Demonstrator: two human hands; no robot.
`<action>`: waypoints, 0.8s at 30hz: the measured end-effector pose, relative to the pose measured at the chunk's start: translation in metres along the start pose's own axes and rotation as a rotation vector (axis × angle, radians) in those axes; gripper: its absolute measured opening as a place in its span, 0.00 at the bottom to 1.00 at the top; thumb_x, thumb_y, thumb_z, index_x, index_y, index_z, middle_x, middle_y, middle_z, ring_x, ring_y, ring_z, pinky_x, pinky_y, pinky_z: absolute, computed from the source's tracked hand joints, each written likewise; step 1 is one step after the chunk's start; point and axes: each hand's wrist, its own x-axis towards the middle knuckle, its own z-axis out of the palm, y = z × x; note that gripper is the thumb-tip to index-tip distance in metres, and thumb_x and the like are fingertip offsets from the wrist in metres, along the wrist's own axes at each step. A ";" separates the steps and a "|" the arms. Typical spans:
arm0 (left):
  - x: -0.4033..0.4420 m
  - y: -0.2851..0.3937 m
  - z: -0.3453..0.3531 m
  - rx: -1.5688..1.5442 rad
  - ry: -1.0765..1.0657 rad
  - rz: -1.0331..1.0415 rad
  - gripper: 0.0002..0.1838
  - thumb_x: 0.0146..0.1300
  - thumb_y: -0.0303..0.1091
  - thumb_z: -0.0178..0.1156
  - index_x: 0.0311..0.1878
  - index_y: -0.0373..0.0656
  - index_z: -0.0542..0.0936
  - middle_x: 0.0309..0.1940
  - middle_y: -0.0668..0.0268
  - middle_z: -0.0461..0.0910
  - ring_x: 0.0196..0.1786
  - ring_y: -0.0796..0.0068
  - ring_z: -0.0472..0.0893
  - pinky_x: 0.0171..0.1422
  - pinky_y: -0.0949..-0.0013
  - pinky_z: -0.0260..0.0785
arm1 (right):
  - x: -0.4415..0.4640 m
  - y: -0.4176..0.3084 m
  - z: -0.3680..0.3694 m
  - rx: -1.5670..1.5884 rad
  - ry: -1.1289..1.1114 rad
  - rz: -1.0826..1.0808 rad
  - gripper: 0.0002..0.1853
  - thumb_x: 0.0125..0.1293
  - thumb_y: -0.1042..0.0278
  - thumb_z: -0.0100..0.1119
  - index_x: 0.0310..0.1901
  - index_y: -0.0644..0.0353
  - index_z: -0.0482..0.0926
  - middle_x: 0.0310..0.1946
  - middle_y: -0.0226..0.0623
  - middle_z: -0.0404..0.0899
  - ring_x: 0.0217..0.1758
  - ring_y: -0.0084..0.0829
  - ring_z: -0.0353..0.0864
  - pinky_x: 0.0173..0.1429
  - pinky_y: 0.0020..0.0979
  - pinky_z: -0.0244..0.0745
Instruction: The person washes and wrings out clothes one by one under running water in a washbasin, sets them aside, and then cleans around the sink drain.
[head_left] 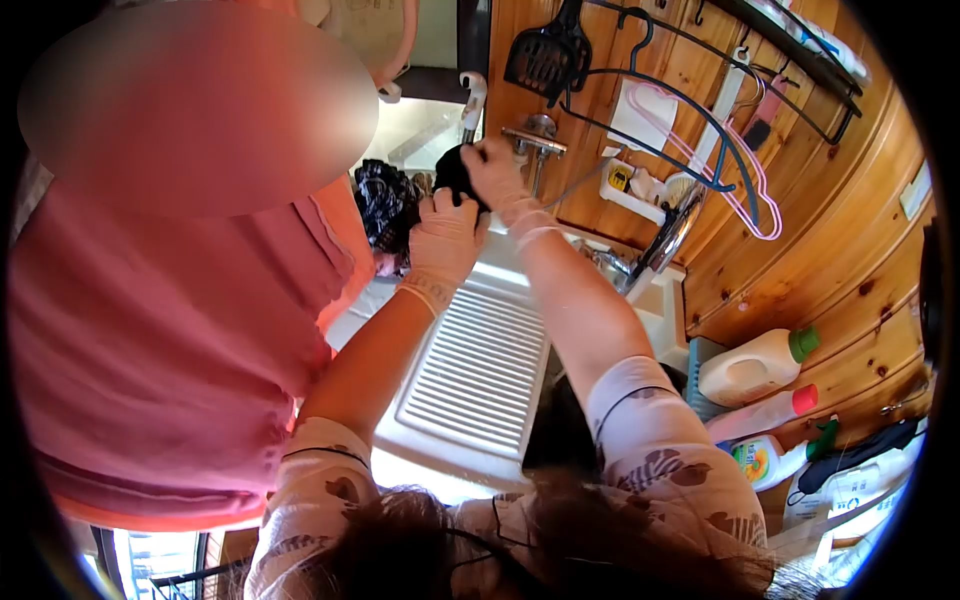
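Observation:
Both my hands wear thin translucent gloves and reach forward beyond the ridged white washboard (470, 375). Between them is a black cloth (455, 172). My left hand (445, 240) has its fingers curled over the near edge of this cloth. My right hand (497, 178) grips its right side, fingers bent round it. Just left of my left hand lies a dark patterned cloth (385, 205), partly behind the hanging red fabric. The underside of the black cloth is hidden.
Large red fabric (170, 350) hangs close on the left. A chrome faucet (665, 240) rises right of the washboard. Hangers (720, 180) and a black scoop (545, 60) hang on the wooden wall. A detergent bottle (750, 368) and other bottles stand at the right.

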 end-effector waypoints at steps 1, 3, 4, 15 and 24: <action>0.000 -0.004 0.017 0.023 -0.094 -0.089 0.15 0.62 0.41 0.55 0.49 0.45 0.74 0.41 0.56 0.74 0.42 0.55 0.77 0.32 0.60 0.76 | -0.006 0.009 0.016 -0.055 -0.073 0.027 0.30 0.60 0.50 0.58 0.58 0.65 0.71 0.58 0.61 0.67 0.63 0.53 0.66 0.67 0.39 0.61; -0.019 -0.016 0.079 -0.045 -0.559 -0.369 0.24 0.62 0.38 0.54 0.58 0.36 0.68 0.50 0.47 0.73 0.49 0.50 0.79 0.45 0.59 0.76 | -0.010 0.083 0.077 -0.276 -0.163 -0.002 0.40 0.62 0.46 0.54 0.67 0.67 0.58 0.66 0.63 0.57 0.71 0.56 0.53 0.74 0.42 0.52; -0.027 -0.019 0.084 -0.339 -0.522 -0.493 0.28 0.61 0.36 0.54 0.60 0.29 0.65 0.55 0.41 0.70 0.53 0.49 0.78 0.54 0.59 0.73 | -0.028 0.062 0.070 -0.335 -0.177 0.115 0.39 0.63 0.46 0.53 0.67 0.67 0.59 0.67 0.63 0.55 0.71 0.57 0.52 0.74 0.43 0.51; -0.031 0.022 0.018 0.207 -0.444 0.038 0.36 0.62 0.48 0.57 0.69 0.43 0.60 0.58 0.48 0.69 0.58 0.49 0.71 0.56 0.52 0.71 | -0.239 0.095 -0.119 0.063 -0.507 0.391 0.18 0.66 0.56 0.52 0.51 0.57 0.80 0.53 0.43 0.78 0.56 0.36 0.77 0.60 0.38 0.69; -0.162 0.121 0.065 -0.632 -0.803 -0.023 0.20 0.64 0.42 0.54 0.55 0.41 0.76 0.52 0.47 0.74 0.56 0.50 0.73 0.63 0.55 0.66 | -0.306 0.269 -0.149 -0.564 -0.565 0.734 0.58 0.48 0.36 0.68 0.73 0.53 0.46 0.74 0.54 0.37 0.75 0.54 0.44 0.74 0.45 0.52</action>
